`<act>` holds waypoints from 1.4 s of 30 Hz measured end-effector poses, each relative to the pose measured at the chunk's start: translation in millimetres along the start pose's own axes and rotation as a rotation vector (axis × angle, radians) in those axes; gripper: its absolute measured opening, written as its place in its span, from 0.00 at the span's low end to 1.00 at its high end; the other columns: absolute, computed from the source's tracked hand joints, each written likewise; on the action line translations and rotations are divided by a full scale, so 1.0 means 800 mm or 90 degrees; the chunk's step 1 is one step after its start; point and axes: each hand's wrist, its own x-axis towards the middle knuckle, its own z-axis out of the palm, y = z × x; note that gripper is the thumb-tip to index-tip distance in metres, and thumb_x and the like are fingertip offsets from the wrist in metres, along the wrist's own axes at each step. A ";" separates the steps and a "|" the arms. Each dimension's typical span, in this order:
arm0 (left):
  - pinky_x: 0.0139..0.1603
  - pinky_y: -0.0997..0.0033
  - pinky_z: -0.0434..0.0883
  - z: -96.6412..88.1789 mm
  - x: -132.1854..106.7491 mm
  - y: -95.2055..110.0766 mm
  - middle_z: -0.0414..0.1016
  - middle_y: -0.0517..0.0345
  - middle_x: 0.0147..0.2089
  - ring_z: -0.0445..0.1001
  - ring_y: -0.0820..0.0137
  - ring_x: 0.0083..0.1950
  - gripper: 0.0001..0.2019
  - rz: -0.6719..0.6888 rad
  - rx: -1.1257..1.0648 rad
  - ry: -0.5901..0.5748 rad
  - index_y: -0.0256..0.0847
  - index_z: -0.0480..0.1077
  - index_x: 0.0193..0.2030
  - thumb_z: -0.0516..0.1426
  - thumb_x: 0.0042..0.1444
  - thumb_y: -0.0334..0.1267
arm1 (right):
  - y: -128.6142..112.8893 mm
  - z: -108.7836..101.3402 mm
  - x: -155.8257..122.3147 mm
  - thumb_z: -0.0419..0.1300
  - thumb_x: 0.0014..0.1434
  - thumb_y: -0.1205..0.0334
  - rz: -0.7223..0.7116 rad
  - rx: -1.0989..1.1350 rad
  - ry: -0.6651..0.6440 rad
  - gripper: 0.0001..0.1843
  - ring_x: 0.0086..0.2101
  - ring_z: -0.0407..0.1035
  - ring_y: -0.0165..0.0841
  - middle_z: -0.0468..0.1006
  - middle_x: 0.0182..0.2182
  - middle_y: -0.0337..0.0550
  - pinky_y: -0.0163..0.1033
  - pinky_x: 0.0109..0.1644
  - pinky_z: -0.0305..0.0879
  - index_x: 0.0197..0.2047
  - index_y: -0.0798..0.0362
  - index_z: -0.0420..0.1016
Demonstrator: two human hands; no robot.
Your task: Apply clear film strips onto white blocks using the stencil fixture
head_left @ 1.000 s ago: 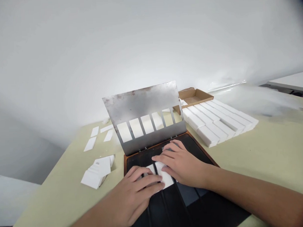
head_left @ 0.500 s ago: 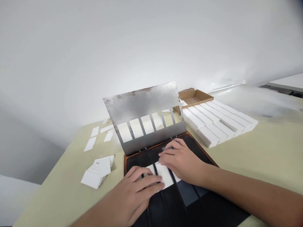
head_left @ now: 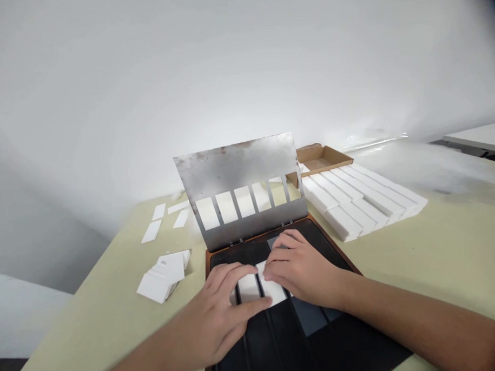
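Spreads left hand over black board at lower centre, with thumb tip at the near edge of white card. Rests curled fingers of right hand on that card, just right of centre. Has second white card one slot to the left, below the left index finger. Faces tilted metal plate with six windows, hinged at the board's far edge. Has white stacks right of centre, cardboard box just above them, loose pile of cards at left of the frame

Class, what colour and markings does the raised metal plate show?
The plate is silvery grey, with brownish blotches near its top edge; head view.
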 end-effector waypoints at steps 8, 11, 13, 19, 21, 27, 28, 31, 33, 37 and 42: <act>0.64 0.38 0.68 -0.002 0.003 0.001 0.53 0.43 0.76 0.58 0.44 0.71 0.32 -0.001 -0.020 -0.033 0.53 0.67 0.71 0.52 0.65 0.21 | 0.001 0.001 -0.004 0.60 0.71 0.68 -0.045 -0.032 0.018 0.10 0.46 0.66 0.37 0.85 0.40 0.37 0.52 0.65 0.52 0.40 0.47 0.82; 0.64 0.37 0.68 -0.002 0.003 0.001 0.53 0.43 0.77 0.58 0.44 0.71 0.33 0.001 -0.021 -0.035 0.54 0.66 0.72 0.52 0.64 0.21 | 0.000 0.001 -0.004 0.60 0.71 0.69 -0.053 -0.039 0.013 0.10 0.46 0.66 0.37 0.85 0.40 0.36 0.53 0.67 0.51 0.41 0.47 0.81; 0.64 0.36 0.68 -0.002 0.004 0.001 0.53 0.43 0.77 0.58 0.43 0.71 0.32 0.002 -0.026 -0.032 0.54 0.67 0.71 0.52 0.64 0.22 | -0.001 0.000 -0.004 0.60 0.71 0.70 -0.051 -0.041 0.011 0.11 0.46 0.67 0.37 0.85 0.40 0.36 0.54 0.68 0.49 0.40 0.47 0.81; 0.64 0.38 0.68 -0.001 0.004 0.002 0.55 0.45 0.77 0.60 0.44 0.70 0.32 -0.005 -0.024 -0.023 0.55 0.68 0.70 0.53 0.64 0.22 | -0.004 -0.001 -0.003 0.60 0.70 0.70 -0.059 -0.046 0.034 0.10 0.46 0.67 0.36 0.85 0.39 0.33 0.55 0.71 0.46 0.40 0.47 0.80; 0.63 0.38 0.68 0.000 0.004 0.002 0.55 0.45 0.77 0.61 0.44 0.70 0.32 -0.002 -0.022 -0.020 0.54 0.68 0.70 0.53 0.63 0.22 | -0.003 -0.001 -0.003 0.61 0.70 0.71 -0.064 -0.053 0.039 0.10 0.45 0.67 0.36 0.85 0.38 0.34 0.55 0.70 0.46 0.39 0.48 0.80; 0.64 0.38 0.67 -0.002 0.004 0.001 0.51 0.44 0.79 0.58 0.43 0.72 0.30 -0.004 -0.013 -0.041 0.53 0.68 0.70 0.52 0.65 0.22 | 0.000 0.004 -0.003 0.63 0.68 0.70 -0.079 -0.054 0.051 0.09 0.44 0.66 0.35 0.85 0.37 0.34 0.54 0.69 0.46 0.37 0.49 0.80; 0.64 0.38 0.67 -0.002 0.004 0.001 0.51 0.44 0.79 0.57 0.44 0.72 0.30 -0.002 -0.012 -0.044 0.53 0.68 0.70 0.52 0.66 0.22 | 0.001 0.005 -0.004 0.63 0.68 0.70 -0.079 -0.053 0.052 0.09 0.44 0.66 0.35 0.85 0.37 0.34 0.54 0.69 0.46 0.37 0.49 0.80; 0.63 0.38 0.67 -0.001 0.005 0.001 0.52 0.43 0.78 0.58 0.44 0.72 0.30 0.004 -0.009 -0.037 0.53 0.69 0.70 0.52 0.65 0.23 | 0.000 0.006 -0.004 0.63 0.69 0.70 -0.079 -0.047 0.054 0.09 0.44 0.66 0.35 0.85 0.37 0.34 0.54 0.69 0.45 0.37 0.49 0.79; 0.63 0.38 0.67 0.000 0.004 0.001 0.53 0.43 0.78 0.59 0.43 0.71 0.29 0.002 -0.005 -0.034 0.53 0.69 0.69 0.52 0.65 0.23 | -0.001 0.005 -0.005 0.62 0.69 0.70 -0.080 -0.046 0.055 0.09 0.44 0.66 0.35 0.84 0.37 0.33 0.54 0.69 0.46 0.37 0.49 0.79; 0.63 0.38 0.67 0.001 0.002 0.001 0.52 0.44 0.79 0.59 0.44 0.72 0.30 -0.004 0.003 -0.037 0.54 0.68 0.70 0.52 0.66 0.23 | -0.001 0.005 -0.004 0.62 0.69 0.70 -0.081 -0.045 0.051 0.09 0.43 0.65 0.35 0.84 0.37 0.34 0.54 0.69 0.46 0.37 0.49 0.79; 0.64 0.42 0.68 0.000 0.002 0.002 0.55 0.44 0.78 0.61 0.45 0.72 0.30 0.001 0.011 -0.016 0.54 0.70 0.69 0.53 0.65 0.23 | -0.001 0.008 -0.004 0.61 0.69 0.70 -0.071 -0.043 0.021 0.09 0.44 0.66 0.35 0.84 0.37 0.35 0.54 0.69 0.44 0.37 0.49 0.80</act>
